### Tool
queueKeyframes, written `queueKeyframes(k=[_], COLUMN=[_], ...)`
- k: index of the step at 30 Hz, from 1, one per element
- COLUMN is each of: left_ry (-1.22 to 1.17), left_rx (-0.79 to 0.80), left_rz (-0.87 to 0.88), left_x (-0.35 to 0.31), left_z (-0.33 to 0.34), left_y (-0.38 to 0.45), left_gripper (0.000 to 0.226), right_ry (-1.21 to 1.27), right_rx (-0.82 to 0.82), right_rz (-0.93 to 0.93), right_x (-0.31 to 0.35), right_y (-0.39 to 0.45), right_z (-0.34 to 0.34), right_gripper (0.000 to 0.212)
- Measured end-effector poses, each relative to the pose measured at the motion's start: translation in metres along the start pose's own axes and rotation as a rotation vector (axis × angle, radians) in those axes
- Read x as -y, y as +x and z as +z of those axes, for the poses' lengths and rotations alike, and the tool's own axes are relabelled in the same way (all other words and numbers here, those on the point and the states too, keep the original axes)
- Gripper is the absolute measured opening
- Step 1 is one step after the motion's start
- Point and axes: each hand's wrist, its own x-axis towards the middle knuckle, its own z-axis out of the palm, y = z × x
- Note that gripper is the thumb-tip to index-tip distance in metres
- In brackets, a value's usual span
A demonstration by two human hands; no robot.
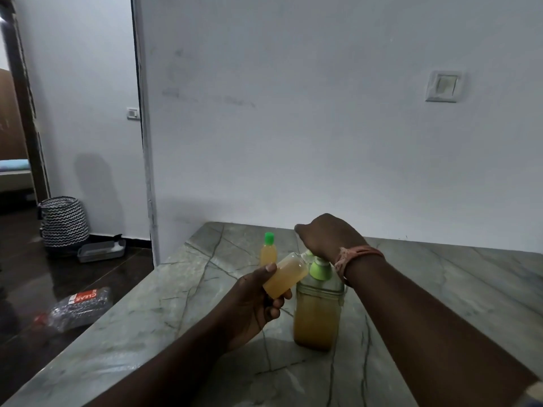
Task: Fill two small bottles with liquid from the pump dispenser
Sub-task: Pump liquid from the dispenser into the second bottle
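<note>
A large pump dispenser of yellowish liquid stands on the grey marble counter, its green pump top under my right hand. That hand rests on the pump head, wrist bent down, a thread band around the wrist. My left hand grips a small uncapped bottle, tilted with its mouth against the pump spout; it holds yellowish liquid. A second small bottle with a green cap stands upright behind, filled with the same liquid.
A white wall with a switch plate rises right behind the counter. Left of the counter edge the dark floor holds a plastic packet, a grey tray and a zigzag-pattern basket.
</note>
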Motion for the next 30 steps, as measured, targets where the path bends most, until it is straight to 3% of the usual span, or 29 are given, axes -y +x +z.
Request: queueKeyframes(k=[8,12,15,19,26,30], left_ry=[-0.020,-0.005,-0.004,-0.005,-0.002,-0.021], left_rx=[-0.008,-0.008,-0.001,-0.002,-0.037,-0.048], left_rz=[0.009,0.018,0.022,0.014,0.015,-0.011], left_x=[0.001,0.001,0.002,0.003,-0.002,-0.001], left_z=[0.001,0.002,0.000,-0.002,0.005,0.007], left_y=[-0.002,-0.002,0.000,0.003,-0.002,-0.004], left_gripper=[0.075,0.075,0.076,0.077,0.080,0.083], right_ry=[-0.173,-0.191,-0.061,-0.127,-0.172,-0.146], right_rx=[0.155,0.097,0.029,0.123,0.134,0.036], right_rz=[-0.061,-0.072,-0.048,-0.099,-0.066,-0.054], right_x=[-0.001,0.005,-0.001,-0.005,0.003,0.005], right_y=[0.001,0.004,0.004,0.003,-0.002,-0.001], right_z=[0.003,-0.006,-0.001,0.001,-0.007,-0.012], right_gripper=[0.031,0.026,0.030,0.031,0.028,0.025])
